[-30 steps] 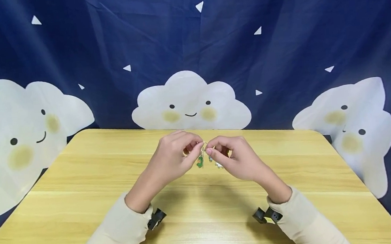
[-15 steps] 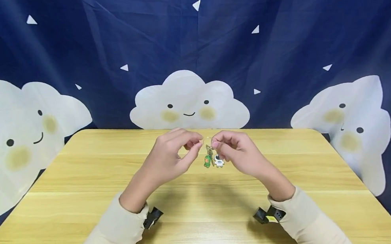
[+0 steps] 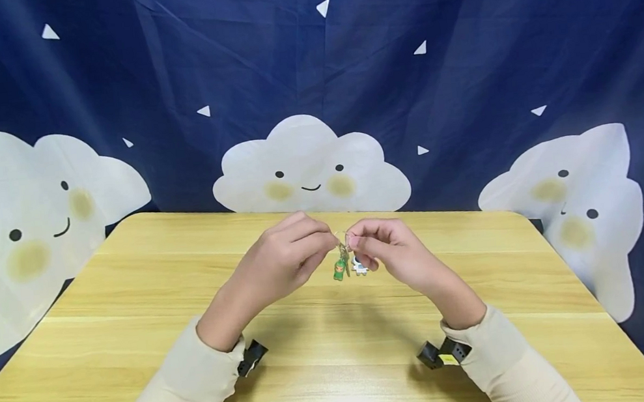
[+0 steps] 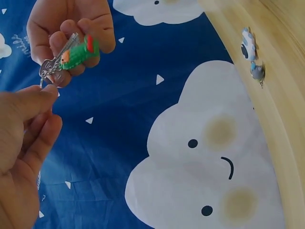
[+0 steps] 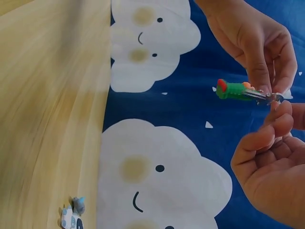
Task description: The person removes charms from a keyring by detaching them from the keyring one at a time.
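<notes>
Over the table, my left hand [image 3: 281,258] and my right hand [image 3: 391,246] meet with fingertips close together. Between them is a metal key ring [image 5: 275,99]; both hands pinch it between thumb and fingers. From the ring hangs a silver key [image 4: 72,44]. Beside the key dangles a green bottle-shaped charm [image 3: 338,269] with a red end and an orange patch, well seen in the left wrist view [image 4: 78,53]. Past the right fingertips, a small white figure charm [image 3: 360,266] shows in the head view, partly covered by those fingers.
The white figure charm [image 4: 248,44] lies on the wooden table [image 3: 336,337] with a small grey charm [image 4: 258,71] next to it. A dark blue curtain [image 3: 259,50] with smiling clouds hangs behind the table. Black wrist cameras [image 3: 444,353] sit at both cuffs.
The green charm swung right, then slightly back left. My left fingertips drew apart from the ring, then came back to it. The white figure charm is now more covered by my right fingers.
</notes>
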`<state>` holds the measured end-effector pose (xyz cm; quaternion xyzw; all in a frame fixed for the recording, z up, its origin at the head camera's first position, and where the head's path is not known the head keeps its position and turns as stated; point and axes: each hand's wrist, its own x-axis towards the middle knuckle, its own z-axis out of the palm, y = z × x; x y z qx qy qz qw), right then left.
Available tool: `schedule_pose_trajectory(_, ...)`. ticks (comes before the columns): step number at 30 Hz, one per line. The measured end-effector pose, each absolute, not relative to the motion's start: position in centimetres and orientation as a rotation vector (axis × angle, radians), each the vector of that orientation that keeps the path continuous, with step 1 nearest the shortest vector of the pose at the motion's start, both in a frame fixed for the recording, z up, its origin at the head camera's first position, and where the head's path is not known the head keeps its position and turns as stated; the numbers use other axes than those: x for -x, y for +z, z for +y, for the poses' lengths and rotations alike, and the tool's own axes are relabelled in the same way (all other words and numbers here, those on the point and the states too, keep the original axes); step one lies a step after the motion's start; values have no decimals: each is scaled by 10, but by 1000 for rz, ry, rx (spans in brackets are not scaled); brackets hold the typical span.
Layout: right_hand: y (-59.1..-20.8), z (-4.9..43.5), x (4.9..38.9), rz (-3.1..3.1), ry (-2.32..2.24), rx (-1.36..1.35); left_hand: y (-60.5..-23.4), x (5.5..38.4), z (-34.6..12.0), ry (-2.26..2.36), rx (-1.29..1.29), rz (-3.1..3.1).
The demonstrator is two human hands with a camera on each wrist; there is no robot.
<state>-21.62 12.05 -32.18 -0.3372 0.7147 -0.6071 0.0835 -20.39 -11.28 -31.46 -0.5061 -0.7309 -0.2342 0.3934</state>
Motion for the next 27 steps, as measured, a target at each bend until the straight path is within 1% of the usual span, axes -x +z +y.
schedule_pose_trajectory(8,-324,123,219,2172,-1767,992,-316,203,-113,-452,1240,-1866)
schedule_pose_trajectory(27,-327,122,222,2410,-1614,1048,-318,204,-113,-642,1168,-1934)
